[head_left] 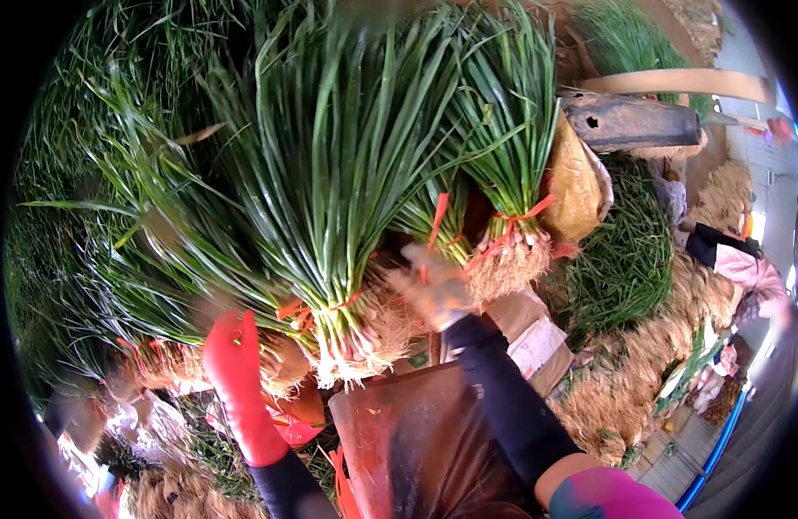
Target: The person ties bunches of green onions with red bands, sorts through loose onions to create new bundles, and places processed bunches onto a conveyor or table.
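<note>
L hand (233,350) in red glove grips big scallion bundle (330,216) at root end; R hand (435,290), blurred beside bundle — grip can't tell. Smaller bundles (503,173) right of it.

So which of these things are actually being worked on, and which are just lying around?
In hand:
- large green scallion bundle tied with red string, by the red-gloved left hand
- smaller tied scallion bundle, near the blurred pale-gloved right hand

Lying about:
- yellow sack
- loose greens heap
- brown roots pile
- cardboard box

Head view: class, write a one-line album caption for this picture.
A red-gloved left hand and blurred right hand work at tied bunches of green onions.
</note>
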